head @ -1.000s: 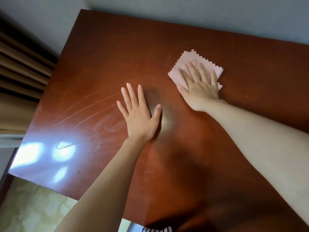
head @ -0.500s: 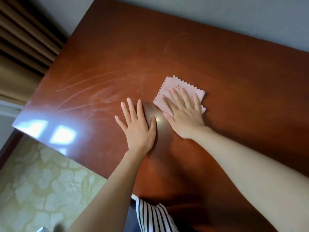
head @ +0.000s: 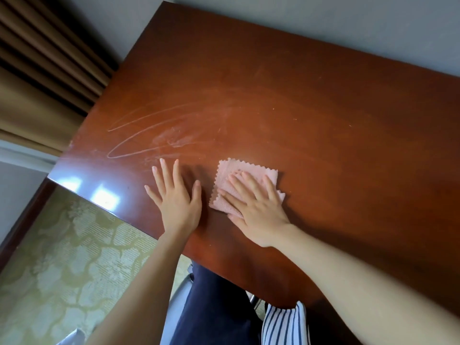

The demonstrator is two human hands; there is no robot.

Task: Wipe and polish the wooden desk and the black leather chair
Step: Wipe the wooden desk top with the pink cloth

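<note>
Head view gives me the reddish-brown table (head: 323,108) set against a grey wall (head: 323,21), its gloss catching bright glare (head: 104,195) at the near left corner. Pale curved streaks (head: 149,135) cross its left part. My left hand (head: 176,202) lies flat on the wood, fingers straight. My right hand (head: 258,212), fingers straight too, presses a pink zigzag-edged cloth (head: 224,180) just beside it. Brown curtains (head: 37,70) hang at left, and patterned yellow-green carpet (head: 62,257) shows past the table's edge.

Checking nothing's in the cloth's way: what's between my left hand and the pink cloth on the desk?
Nothing but a narrow, shadowed strip of bare desk lies between the left hand and the pink cloth pressed under the right hand, as the head view shows.
</note>
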